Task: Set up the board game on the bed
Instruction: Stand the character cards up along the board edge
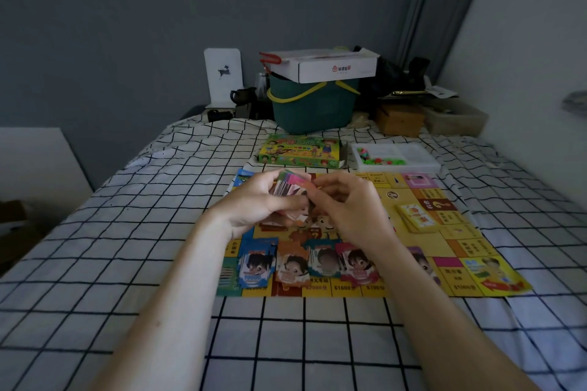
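Observation:
A yellow game board lies flat on the checked bed sheet. My left hand grips a stack of game cards above the board's middle. My right hand pinches the top card of that stack at its right side. Several piles of money cards with cartoon faces lie in a row along the board's near edge. A small yellow card deck sits on the board's right part. The green game box lies beyond the board's far edge.
A white tray of small coloured pieces sits right of the game box. A dark green basket with a white carton on top stands at the bed's head, beside a brown box. The wall runs along the right.

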